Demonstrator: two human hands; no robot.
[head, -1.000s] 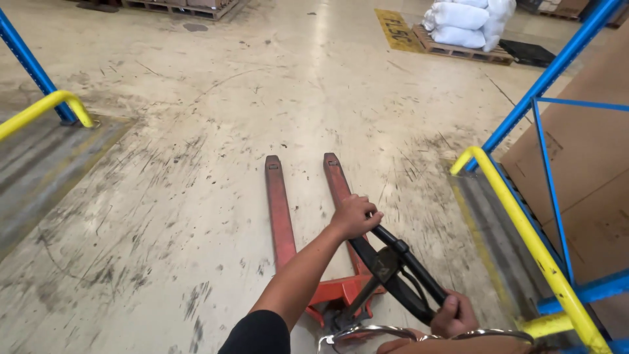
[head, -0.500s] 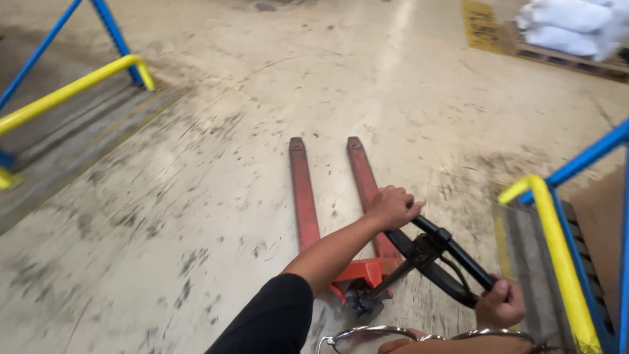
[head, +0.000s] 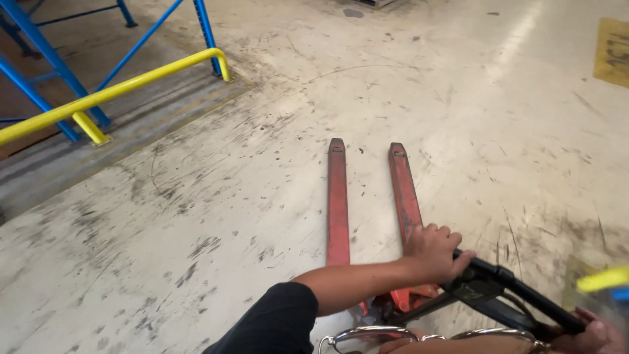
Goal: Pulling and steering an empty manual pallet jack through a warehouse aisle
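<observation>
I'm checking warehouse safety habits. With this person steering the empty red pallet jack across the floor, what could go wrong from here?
1. The left hand and right hand grip the black handle at its far ends; a sudden swing might wrench a wrist.
2. The low red forks lead unloaded; they could trip anyone stepping in.
3. The yellow guard rail and blue rack posts stand left; a wide turn might clip them.

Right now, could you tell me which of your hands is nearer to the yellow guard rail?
Left. The left hand grips the handle at its near end, toward the yellow rail; the right hand holds the far end, at the frame's lower right.
</observation>
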